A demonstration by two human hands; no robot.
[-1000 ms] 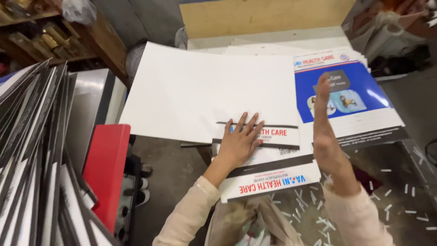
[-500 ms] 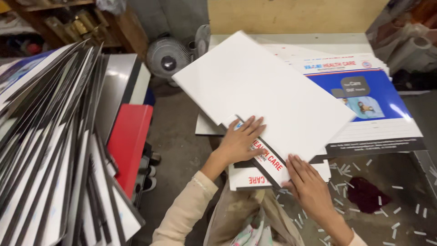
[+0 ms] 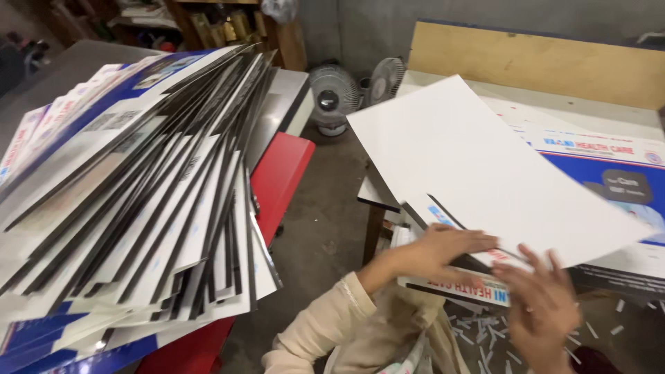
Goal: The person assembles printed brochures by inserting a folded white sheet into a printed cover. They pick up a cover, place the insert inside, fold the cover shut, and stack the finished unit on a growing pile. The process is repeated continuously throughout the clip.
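White board (image 3: 478, 163) half-lifted off the table (image 3: 526, 97), both hands at its near edge, left hand (image 3: 443, 249) fingers flat together, right hand (image 3: 544, 305) fingers spread; big stack (image 3: 131, 187) left of it already done.

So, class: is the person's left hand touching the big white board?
Touching. The head view shows the left hand lying flat against the near edge of the white board, fingers spread over its corner, no gap visible.

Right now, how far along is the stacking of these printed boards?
Done: a big fanned stack of boards lies at left. In hand: the left hand presses a printed board's edge while the right hand supports the white board tilted above it. Left: more printed boards lie on the table.
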